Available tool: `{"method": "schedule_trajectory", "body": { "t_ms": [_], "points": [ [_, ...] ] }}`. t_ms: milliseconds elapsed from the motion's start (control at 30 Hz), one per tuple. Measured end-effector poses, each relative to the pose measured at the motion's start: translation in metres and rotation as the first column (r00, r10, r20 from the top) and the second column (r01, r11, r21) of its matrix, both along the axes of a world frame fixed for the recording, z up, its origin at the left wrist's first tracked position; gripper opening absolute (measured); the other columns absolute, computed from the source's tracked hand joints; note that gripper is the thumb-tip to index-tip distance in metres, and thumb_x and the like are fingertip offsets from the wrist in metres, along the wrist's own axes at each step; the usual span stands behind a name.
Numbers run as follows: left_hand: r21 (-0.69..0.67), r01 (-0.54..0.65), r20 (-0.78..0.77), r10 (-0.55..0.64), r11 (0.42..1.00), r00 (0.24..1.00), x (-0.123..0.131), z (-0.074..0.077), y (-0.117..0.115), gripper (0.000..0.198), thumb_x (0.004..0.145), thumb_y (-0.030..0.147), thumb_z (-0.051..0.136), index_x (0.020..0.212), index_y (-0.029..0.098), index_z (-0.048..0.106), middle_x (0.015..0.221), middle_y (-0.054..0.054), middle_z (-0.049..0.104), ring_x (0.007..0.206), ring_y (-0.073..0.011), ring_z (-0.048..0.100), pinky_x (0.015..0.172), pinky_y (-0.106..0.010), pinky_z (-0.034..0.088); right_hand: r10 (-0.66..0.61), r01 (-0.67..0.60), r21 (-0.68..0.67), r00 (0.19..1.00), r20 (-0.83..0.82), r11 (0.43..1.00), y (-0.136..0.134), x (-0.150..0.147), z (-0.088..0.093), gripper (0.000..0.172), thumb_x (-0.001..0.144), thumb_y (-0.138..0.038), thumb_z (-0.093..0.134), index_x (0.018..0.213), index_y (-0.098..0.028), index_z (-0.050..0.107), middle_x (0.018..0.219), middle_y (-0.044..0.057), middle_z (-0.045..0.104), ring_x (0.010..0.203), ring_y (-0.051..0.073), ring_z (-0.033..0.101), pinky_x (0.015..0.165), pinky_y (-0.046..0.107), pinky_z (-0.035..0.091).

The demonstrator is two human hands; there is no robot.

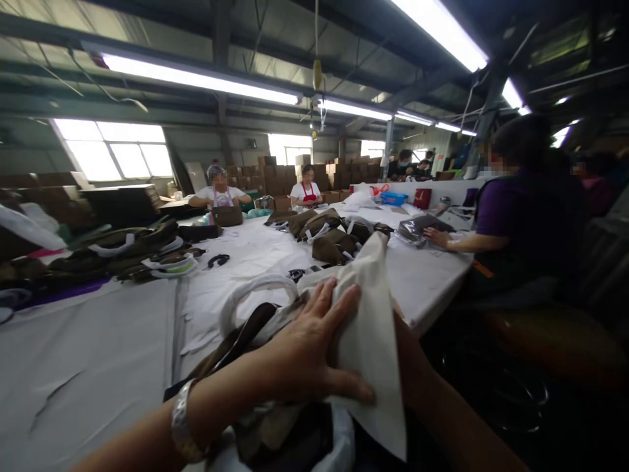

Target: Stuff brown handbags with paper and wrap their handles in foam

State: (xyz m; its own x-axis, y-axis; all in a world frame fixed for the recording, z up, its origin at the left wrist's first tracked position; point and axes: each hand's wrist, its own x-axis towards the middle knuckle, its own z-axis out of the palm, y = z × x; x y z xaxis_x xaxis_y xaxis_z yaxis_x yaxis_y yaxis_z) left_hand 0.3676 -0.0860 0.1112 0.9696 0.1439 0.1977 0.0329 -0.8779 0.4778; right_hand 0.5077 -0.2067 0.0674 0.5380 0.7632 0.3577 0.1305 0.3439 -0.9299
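Note:
My left hand (314, 341), with a silver bracelet (183, 419) on its wrist, lies with fingers spread against a sheet of off-white material (376, 328). That sheet stands up at a slant over a dark olive bag (285, 432) with white-wrapped handles (258, 292). My right hand (399, 314) is on the far right side of the sheet, which hides nearly all of its fingers; what they do cannot be seen.
Olive bags are piled on the white table (236, 249) at the middle (334, 239) and left (122, 252). A person in purple (511, 210) at the right touches a plastic-wrapped item (425, 229). Two people sit across the table; a blue box (393, 198) stands farther back.

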Motion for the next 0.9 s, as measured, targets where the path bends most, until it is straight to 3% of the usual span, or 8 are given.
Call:
{"method": "schedule_trajectory", "body": {
  "t_ms": [167, 267, 400, 467, 533, 700, 800, 900],
  "points": [
    [0.079, -0.113, 0.202, 0.095, 0.990, 0.975, -0.008, -0.016, 0.016, 0.106, 0.078, 0.041, 0.077, 0.160, 0.024, 0.012, 0.168, -0.017, 0.008, 0.153, -0.0372, 0.014, 0.120, -0.055, 0.029, 0.390, -0.395, 0.022, 0.893, -0.226, 0.918, 0.015, -0.013, 0.018, 0.081, 0.086, -0.086, 0.030, 0.099, -0.020, 0.077, 0.084, 0.011, 0.073, 0.102, 0.029, 0.067, 0.083, 0.040, 0.055],
    [0.053, -0.158, 0.269, 0.138, 0.986, 0.953, -0.029, -0.012, 0.028, 0.074, 0.086, 0.025, 0.064, 0.153, 0.016, 0.034, 0.151, -0.017, 0.046, 0.142, -0.0337, 0.042, 0.115, -0.048, 0.039, 0.550, -0.548, 0.063, 0.816, -0.179, 0.834, 0.022, 0.000, 0.005, 0.085, 0.089, -0.083, 0.025, 0.116, -0.018, 0.072, 0.101, 0.013, 0.074, 0.106, 0.029, 0.067, 0.090, 0.043, 0.053],
    [-0.011, -0.296, 0.322, 0.283, 0.955, 0.903, -0.056, -0.007, 0.042, 0.044, 0.091, 0.029, 0.056, 0.133, 0.015, 0.056, 0.105, -0.009, 0.072, 0.108, -0.0290, 0.066, 0.103, -0.046, 0.051, 0.120, -0.115, -0.036, 0.966, 0.228, 0.993, 0.029, 0.010, -0.026, 0.048, 0.096, -0.059, 0.050, 0.116, -0.020, 0.070, 0.117, 0.011, 0.071, 0.112, 0.027, 0.064, 0.103, 0.044, 0.045],
    [0.025, -0.312, 0.332, 0.286, 0.950, 0.899, -0.065, -0.009, 0.046, 0.048, 0.091, 0.032, 0.058, 0.136, 0.016, 0.055, 0.102, -0.009, 0.072, 0.100, -0.0286, 0.067, 0.101, -0.047, 0.052, -0.021, 0.056, -0.058, 0.875, 0.484, 0.997, 0.033, 0.005, -0.040, 0.041, 0.092, -0.047, 0.061, 0.123, -0.021, 0.065, 0.128, 0.011, 0.066, 0.122, 0.029, 0.057, 0.106, 0.045, 0.042],
    [0.083, -0.299, 0.324, 0.258, 0.951, 0.910, -0.072, -0.012, 0.047, 0.056, 0.090, 0.033, 0.060, 0.143, 0.019, 0.050, 0.105, -0.010, 0.072, 0.103, -0.0304, 0.068, 0.103, -0.049, 0.052, -0.028, 0.117, -0.116, 0.815, 0.579, 0.986, 0.039, -0.004, -0.050, 0.046, 0.090, -0.045, 0.064, 0.130, -0.023, 0.057, 0.135, 0.011, 0.060, 0.116, 0.028, 0.060, 0.099, 0.044, 0.046],
    [0.143, -0.295, 0.391, 0.220, 0.945, 0.894, -0.075, -0.024, 0.041, 0.063, 0.092, 0.025, 0.058, 0.152, 0.031, 0.039, 0.149, -0.009, 0.052, 0.138, -0.0349, 0.049, 0.114, -0.052, 0.042, -0.040, 0.202, -0.318, 0.892, 0.450, 0.926, 0.067, -0.029, -0.067, 0.064, 0.089, -0.054, 0.061, 0.141, -0.022, 0.040, 0.102, 0.007, 0.068, 0.070, 0.021, 0.064, 0.071, 0.037, 0.047],
    [0.170, -0.246, 0.403, 0.160, 0.954, 0.901, -0.073, -0.030, 0.039, 0.068, 0.094, 0.018, 0.054, 0.154, 0.040, 0.031, 0.164, -0.003, 0.030, 0.148, -0.0321, 0.034, 0.117, -0.049, 0.041, -0.010, 0.078, -0.302, 0.976, 0.219, 0.950, 0.086, -0.041, -0.080, 0.074, 0.085, -0.052, 0.065, 0.146, -0.025, 0.033, 0.098, 0.005, 0.068, 0.074, 0.022, 0.066, 0.067, 0.033, 0.048],
    [0.230, -0.211, 0.366, 0.117, 0.950, 0.923, -0.075, -0.029, 0.044, 0.068, 0.093, 0.014, 0.052, 0.152, 0.041, 0.033, 0.165, -0.002, 0.029, 0.148, -0.0303, 0.033, 0.118, -0.049, 0.038, -0.065, 0.061, -0.186, 0.998, -0.015, 0.981, 0.099, -0.047, -0.088, 0.065, 0.079, -0.039, 0.069, 0.136, -0.022, 0.043, 0.089, 0.003, 0.069, 0.081, 0.023, 0.067, 0.069, 0.033, 0.051]
  ]
}}
